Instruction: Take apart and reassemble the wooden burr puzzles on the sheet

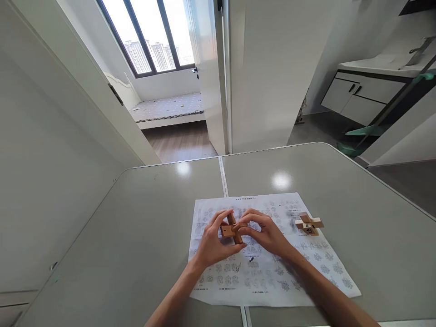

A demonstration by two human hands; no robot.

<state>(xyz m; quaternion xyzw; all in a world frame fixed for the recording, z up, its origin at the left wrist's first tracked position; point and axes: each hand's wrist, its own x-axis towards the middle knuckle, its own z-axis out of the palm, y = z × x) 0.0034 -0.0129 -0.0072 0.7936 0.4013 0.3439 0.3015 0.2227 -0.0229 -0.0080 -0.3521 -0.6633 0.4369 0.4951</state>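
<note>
Between my two hands is a brown wooden burr puzzle [227, 231], its square bars crossing one another, held just above a printed sheet [272, 290]. My left hand [213, 240] grips it from the left, fingers at the top bar and thumb along the bottom one. On the other side, my right hand [264, 231] pinches the bar that points right between thumb and fingers. Part of the puzzle is covered by the fingertips. A second wooden burr puzzle [309, 224], lighter in colour and with a dark mark on one end, rests at the sheet's right edge.
The sheet carries rows of small line drawings and lies on a grey table [153, 227] with a seam [223, 175] down its middle. Past the table are an open door [207, 77], a bed [166, 106] under a window, and a washbasin cabinet [364, 93] at right.
</note>
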